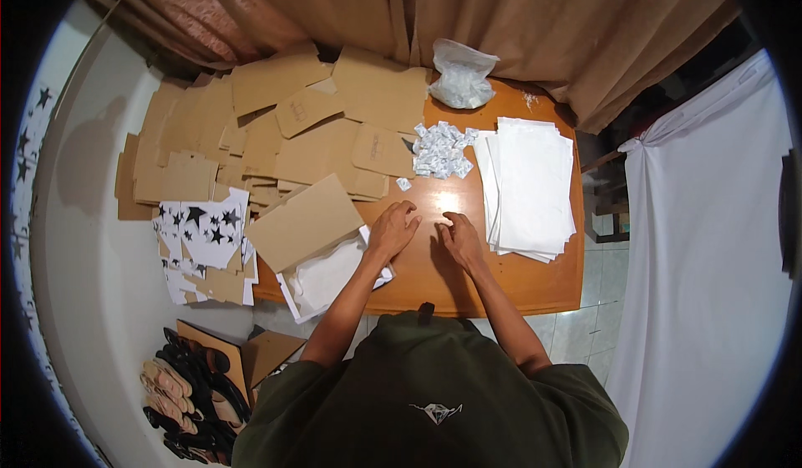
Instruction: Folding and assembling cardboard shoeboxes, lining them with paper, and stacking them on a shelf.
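Over the wooden table, my left hand [393, 230] hovers with loosely bent fingers apart and nothing visible in them. My right hand [459, 239] faces it across a small gap, also empty, its fingers slightly curled. Close to my left forearm sits an open white box [302, 308] lined with white paper [326, 274]; its brown lid [306, 222] is tilted back. Beyond my hands lies a heap of small white-and-blue sachets [443, 151], with one single sachet [403, 184] apart from it. A stack of white paper sheets [530, 188] is right of my right hand.
Flattened brown cardboard pieces [292, 146] cover the table's far left. Star-printed cardboard pieces [200, 238] lie at its left edge. A filled clear plastic bag [462, 75] stands at the back before brown curtains [501, 17]. Several sandals [200, 384] are piled lower left; white cloth [702, 242] hangs right.
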The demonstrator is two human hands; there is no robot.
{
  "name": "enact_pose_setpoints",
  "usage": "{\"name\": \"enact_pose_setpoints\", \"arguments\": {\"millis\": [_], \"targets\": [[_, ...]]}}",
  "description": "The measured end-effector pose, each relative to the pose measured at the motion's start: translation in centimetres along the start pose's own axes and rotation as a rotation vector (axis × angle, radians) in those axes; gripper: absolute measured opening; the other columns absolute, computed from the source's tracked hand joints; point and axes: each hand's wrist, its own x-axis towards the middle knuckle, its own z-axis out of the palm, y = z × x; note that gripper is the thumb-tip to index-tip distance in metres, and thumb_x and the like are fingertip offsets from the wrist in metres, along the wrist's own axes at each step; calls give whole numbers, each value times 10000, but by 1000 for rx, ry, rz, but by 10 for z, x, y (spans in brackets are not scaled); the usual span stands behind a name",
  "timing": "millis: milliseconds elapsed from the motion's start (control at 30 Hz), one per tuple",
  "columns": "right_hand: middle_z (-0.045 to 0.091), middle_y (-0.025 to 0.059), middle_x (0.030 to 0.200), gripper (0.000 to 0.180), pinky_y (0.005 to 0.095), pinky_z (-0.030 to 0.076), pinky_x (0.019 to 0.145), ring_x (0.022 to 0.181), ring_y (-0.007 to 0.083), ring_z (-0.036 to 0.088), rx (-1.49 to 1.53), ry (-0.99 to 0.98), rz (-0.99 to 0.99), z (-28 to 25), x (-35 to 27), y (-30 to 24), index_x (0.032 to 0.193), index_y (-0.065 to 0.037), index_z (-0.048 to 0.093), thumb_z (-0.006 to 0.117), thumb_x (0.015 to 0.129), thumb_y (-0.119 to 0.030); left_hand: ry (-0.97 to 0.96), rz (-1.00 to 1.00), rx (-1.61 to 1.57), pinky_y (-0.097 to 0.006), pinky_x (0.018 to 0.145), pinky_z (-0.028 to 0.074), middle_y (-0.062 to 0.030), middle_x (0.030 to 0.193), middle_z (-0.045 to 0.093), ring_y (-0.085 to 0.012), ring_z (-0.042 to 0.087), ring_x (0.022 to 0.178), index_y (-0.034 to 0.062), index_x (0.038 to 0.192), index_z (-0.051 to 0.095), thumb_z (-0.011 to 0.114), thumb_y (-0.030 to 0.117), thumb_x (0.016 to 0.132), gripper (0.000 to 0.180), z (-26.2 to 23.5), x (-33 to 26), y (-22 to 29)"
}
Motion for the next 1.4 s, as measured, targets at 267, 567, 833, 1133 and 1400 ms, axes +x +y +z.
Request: {"name": "enact_pose_setpoints", "arguments": {"millis": [267,567,833,1133,1400], "targets": [[639,245,1187,346,481,535,906,1054,413,655,-49,34,-4,-9,87,41,1284,14,596,577,979,-150,-143,-38,88,-474,893,533,-210,1108,695,-389,670,1043,8,1152,650,656,219,941,298,44,106,-1],[601,217,1123,306,463,534,853,966,402,646,-87,89,-16,-1,157,74,1231,-24,636,632,926,-47,-65,-45,35,-465,905,537,-178,1161,655,-377,652,1066,23,1228,642,680,104,909,332,99,170,-9],[597,204,1067,140,446,528,797,906,379,643,95,140,11,3,150,81,1056,6,643,648,924,-40,52,14,43,-448,859,528,-165,1046,630,-358,624,1007,37,1088,691,724,65,871,221,105,168,-6],[694,125,903,128,317,535,720,789,199,665,526,99,121,-17,93,53,1052,13,615,665,963,-63,-14,60,-200,-344,776,543,-121,933,662,-243,673,877,-2,1023,664,716,72,916,140,66,107,19],[670,37,941,160,227,510,753,817,80,618,785,-160,67,13,31,-3,1123,3,642,643,973,-54,41,-233,-653,-253,659,579,-74,919,673,-126,706,778,-17,1085,616,663,33,964,140,19,-10,13]]}}
